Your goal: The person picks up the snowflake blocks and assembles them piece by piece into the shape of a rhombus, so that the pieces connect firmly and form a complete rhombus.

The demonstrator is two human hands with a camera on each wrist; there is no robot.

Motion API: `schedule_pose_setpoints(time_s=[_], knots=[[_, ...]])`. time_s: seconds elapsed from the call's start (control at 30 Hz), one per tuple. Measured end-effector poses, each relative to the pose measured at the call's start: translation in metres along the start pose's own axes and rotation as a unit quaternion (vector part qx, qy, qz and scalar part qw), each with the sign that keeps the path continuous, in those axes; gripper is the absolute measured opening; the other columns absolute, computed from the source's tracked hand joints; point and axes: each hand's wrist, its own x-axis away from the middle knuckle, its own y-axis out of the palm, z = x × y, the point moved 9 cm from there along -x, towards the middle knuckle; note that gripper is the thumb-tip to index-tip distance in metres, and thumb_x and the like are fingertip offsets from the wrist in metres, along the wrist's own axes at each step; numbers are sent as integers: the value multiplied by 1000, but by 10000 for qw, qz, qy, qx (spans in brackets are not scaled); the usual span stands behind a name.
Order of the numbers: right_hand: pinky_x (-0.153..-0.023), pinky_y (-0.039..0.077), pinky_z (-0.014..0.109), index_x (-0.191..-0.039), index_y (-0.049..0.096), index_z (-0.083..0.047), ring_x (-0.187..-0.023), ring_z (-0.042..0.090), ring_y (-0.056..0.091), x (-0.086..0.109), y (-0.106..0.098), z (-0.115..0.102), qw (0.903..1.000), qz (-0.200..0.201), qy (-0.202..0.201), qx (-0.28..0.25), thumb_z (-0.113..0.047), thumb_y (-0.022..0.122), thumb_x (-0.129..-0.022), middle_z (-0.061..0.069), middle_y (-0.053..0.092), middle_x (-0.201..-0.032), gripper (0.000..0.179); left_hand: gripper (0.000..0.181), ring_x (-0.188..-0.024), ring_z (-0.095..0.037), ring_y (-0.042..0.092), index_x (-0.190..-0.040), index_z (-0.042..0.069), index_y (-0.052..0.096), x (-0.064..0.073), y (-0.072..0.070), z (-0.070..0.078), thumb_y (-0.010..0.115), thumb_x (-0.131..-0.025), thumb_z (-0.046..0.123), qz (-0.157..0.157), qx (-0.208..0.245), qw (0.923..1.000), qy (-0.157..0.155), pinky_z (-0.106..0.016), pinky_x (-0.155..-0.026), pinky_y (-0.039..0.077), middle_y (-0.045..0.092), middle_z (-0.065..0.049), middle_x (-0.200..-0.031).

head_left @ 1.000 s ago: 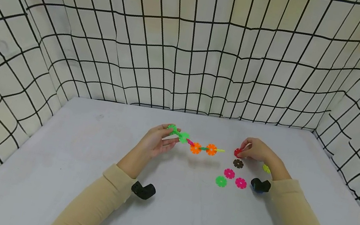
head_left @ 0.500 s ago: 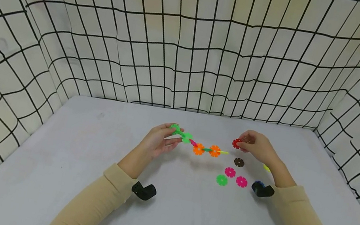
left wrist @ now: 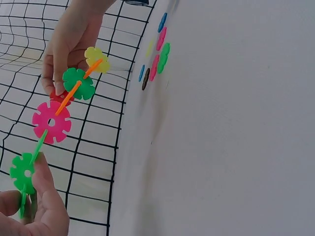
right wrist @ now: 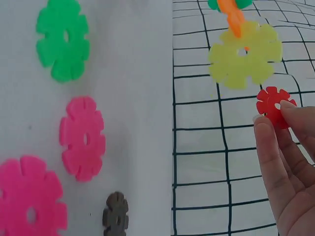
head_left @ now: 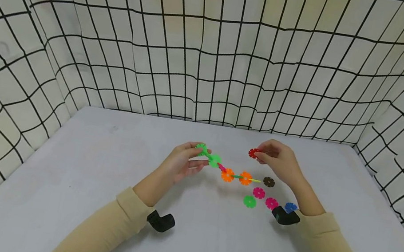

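Note:
My left hand point(head_left: 181, 161) pinches the light green end of a chain of interlocked notched plastic discs point(head_left: 227, 175), held above the table. In the left wrist view the chain runs from light green discs point(left wrist: 22, 173) through a pink disc point(left wrist: 51, 122), orange ones seen edge-on and a green disc point(left wrist: 78, 83) to a yellow disc point(left wrist: 97, 60). Between thumb and fingers my right hand point(head_left: 280, 160) holds a red notched disc point(right wrist: 273, 104), raised over the table. That red disc is apart from the chain's yellow end point(right wrist: 245, 55) in the right wrist view.
Loose discs lie on the white table point(head_left: 98, 162) below the right hand: brown point(head_left: 268, 182), pink point(head_left: 258, 193), another pink point(head_left: 271, 203), green point(head_left: 249, 201) and blue point(head_left: 291, 207). Black net over white cloth point(head_left: 220, 66) walls the back and sides.
My right hand has lifted the red disc off the table and carried it left, towards the chain. The left hand and chain have shifted slightly right, and the chain's free end sits a little lower.

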Motion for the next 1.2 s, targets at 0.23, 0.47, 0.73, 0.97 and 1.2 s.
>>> schedule_pose_setpoints(time_s=[0.23,0.47,0.73,0.97,1.2], knots=[[-88,57,39,-111,65,1,-96,43,68,0,16,-15,9996,-57,-123,-253,-11,68,-100,20,72,-103,16,16,-82,-18,72,-122,4,57,3,3,-3,53,-107,10,-8,-30,10000,42,-22,-70,55,70,-10,-121],[-89,56,43,-109,66,1,-97,44,68,-1,36,-33,9978,-181,-345,-539,-11,68,-100,21,72,-103,15,16,-79,-16,72,-121,5,58,5,5,-3,53,-107,10,-25,-181,9997,152,-22,-69,54,72,-4,-113],[-87,57,38,-108,66,0,-96,40,70,-3,54,-43,9963,-223,-489,-664,-9,68,-100,17,73,-102,13,24,-82,-15,73,-128,2,59,6,7,-4,55,-107,14,-24,-361,9992,186,-22,-71,54,70,-8,-120],[-86,58,38,-107,66,1,-97,44,70,-5,65,-48,9954,-209,-539,-762,-5,69,-98,13,74,-99,11,30,-80,-14,73,-132,2,62,5,6,-6,58,-106,16,23,-398,9991,117,-21,-70,55,66,-10,-123],[-88,58,40,-104,66,1,-97,44,70,-6,69,-50,9956,-180,-506,-763,-6,70,-98,12,74,-97,10,33,-81,-13,73,-135,2,61,6,5,-5,58,-106,17,1,-523,9985,154,-20,-68,53,63,-8,-123]])
